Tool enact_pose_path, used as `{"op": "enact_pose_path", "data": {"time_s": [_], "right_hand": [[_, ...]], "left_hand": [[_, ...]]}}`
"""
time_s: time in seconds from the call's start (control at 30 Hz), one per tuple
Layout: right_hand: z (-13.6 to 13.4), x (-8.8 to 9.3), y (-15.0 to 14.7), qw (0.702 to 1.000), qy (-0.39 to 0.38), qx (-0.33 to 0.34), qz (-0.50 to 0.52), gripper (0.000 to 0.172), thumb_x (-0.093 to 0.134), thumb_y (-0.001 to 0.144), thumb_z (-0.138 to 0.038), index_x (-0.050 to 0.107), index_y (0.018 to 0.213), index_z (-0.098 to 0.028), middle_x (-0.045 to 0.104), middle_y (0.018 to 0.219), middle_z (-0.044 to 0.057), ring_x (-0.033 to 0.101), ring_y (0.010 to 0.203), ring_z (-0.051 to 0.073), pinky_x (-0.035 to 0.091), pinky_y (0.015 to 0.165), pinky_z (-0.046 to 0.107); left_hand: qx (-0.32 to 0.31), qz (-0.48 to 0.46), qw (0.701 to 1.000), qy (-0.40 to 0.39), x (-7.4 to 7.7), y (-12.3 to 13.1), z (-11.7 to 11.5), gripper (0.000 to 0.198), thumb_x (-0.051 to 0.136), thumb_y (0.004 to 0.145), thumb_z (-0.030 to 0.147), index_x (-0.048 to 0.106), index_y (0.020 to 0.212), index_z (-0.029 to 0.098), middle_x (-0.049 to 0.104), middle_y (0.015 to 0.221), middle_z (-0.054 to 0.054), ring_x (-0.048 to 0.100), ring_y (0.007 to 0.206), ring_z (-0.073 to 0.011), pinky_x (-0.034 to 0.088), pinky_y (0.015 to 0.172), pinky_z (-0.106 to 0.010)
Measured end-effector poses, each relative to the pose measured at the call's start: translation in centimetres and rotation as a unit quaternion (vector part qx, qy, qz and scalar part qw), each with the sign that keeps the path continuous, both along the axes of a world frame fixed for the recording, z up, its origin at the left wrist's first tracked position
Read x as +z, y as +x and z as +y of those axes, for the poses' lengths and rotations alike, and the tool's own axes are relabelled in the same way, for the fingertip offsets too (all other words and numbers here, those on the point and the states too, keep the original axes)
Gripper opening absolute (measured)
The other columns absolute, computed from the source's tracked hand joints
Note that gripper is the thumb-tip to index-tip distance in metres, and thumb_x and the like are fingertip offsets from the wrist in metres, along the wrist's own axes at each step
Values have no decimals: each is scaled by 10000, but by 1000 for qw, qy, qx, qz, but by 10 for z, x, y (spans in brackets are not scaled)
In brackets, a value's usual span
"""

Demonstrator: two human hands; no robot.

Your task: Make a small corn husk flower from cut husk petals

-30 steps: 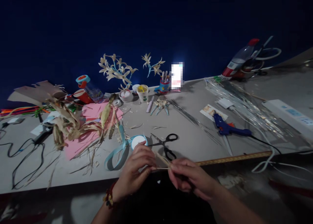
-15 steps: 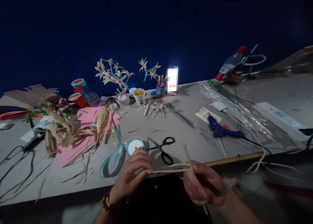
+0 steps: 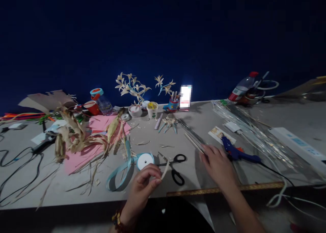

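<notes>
Curved pale strip (image 3: 165, 170) in grip of left hand (image 3: 144, 182), straight stick (image 3: 194, 143) in right hand (image 3: 217, 163)

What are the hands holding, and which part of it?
The left hand pinches a pale strip by its lower end. The right hand is at the near end of a pale stick; whether it grips, I can't tell.

Pale curved strip (image 3: 165, 171) pinched in left fingers (image 3: 155, 183); straighter pale strip (image 3: 193, 141) slanting from right fingers (image 3: 210, 152).
</notes>
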State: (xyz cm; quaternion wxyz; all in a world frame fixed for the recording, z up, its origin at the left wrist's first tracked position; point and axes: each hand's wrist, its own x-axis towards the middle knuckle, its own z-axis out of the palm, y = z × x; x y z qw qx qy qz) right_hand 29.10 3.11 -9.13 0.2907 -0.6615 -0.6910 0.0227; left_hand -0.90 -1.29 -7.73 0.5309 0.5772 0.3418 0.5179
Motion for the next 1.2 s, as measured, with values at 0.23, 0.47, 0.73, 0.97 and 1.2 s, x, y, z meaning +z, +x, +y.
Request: {"op": "enact_pose_path", "data": {"time_s": [0.23, 0.47, 0.73, 0.97, 1.2], "right_hand": [[-45, 36, -97, 879, -95, 260, 388, 113, 644, 914, -321, 672, 969, -226, 691, 944, 42, 667, 869, 199, 549, 768, 290], [-43, 57, -123, 909, -17, 330, 253, 108, 539, 945, -169, 593, 862, -211, 659, 868, 35, 600, 844, 194, 485, 840, 352], [-47, 55, -121, 915, -25, 387, 112, 95, 527, 962, -244, 611, 965, -199, 710, 973, 74, 613, 931, 236, 492, 889, 418], [-22, 7, -61, 975, -55, 210, -43, 290, 631, 929, -308, 625, 1186, -174, 697, 1172, 152, 615, 1107, 323, 508, 950, 511], [-28, 0, -48, 960, -82, 228, -140, 341, 713, 850, -288, 631, 1169, -199, 687, 1150, 126, 629, 1062, 327, 530, 889, 485]], "left_hand": [[29, 20, 999, 33, 1, 9, -4, 90, 638, 930, 204, 681, 851, 211, 640, 856, -37, 590, 901, -202, 444, 836, -323], [53, 16, 998, 42, 0, -4, -12, 209, 657, 908, 231, 660, 1116, 251, 649, 1089, -72, 582, 1080, -242, 434, 966, -356], [70, -26, 995, -67, 8, -11, -21, 118, 712, 875, 252, 661, 786, 193, 628, 848, -39, 575, 862, -189, 456, 815, -280], [154, -161, 960, -170, 5, -14, -17, 169, 782, 819, 294, 669, 771, 179, 627, 787, -18, 562, 810, -155, 462, 801, -241], [151, -274, 923, -225, 11, -7, -12, 168, 807, 784, 228, 655, 764, 158, 606, 788, -2, 568, 711, -109, 496, 728, -225]]}}
